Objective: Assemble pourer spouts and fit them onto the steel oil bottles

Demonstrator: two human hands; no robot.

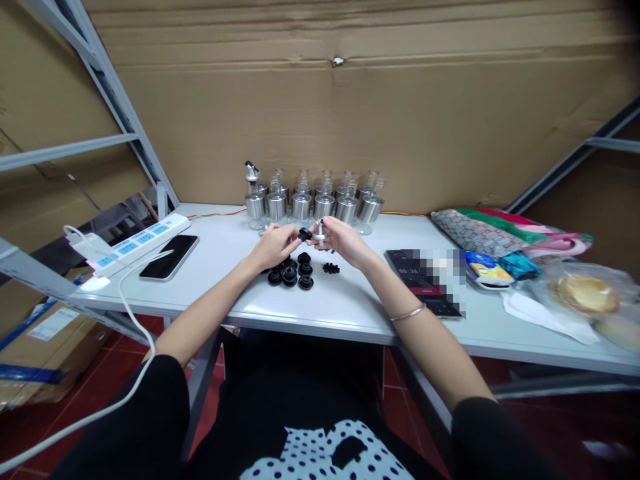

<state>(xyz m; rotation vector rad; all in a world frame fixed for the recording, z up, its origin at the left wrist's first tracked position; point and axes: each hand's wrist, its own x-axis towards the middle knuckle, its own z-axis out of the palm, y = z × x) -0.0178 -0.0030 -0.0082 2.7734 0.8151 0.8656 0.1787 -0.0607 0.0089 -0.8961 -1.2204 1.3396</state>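
Note:
Over the middle of the white table [330, 303], my left hand [274, 247] is closed on a ribbed black stopper [305, 234]. Close beside it, my right hand [346, 241] pinches a silver-and-white pourer spout [321, 235] with a dark tip. The stopper and spout are very near each other; whether they touch I cannot tell. Below my hands lie several black stoppers [289, 275] and a small cluster of tiny black parts [331, 268]. Behind, glass bottles with steel sleeves [301, 205] stand in rows; the leftmost bears a fitted pourer [251, 173].
A white power strip [145, 243], its white cable [131, 300] and a dark phone [170, 257] lie on the left. To the right are a dark tablet [425, 283], a snack packet [487, 268], a patterned bag [493, 230] and bagged food [587, 295]. Cardboard [350, 120] walls the back.

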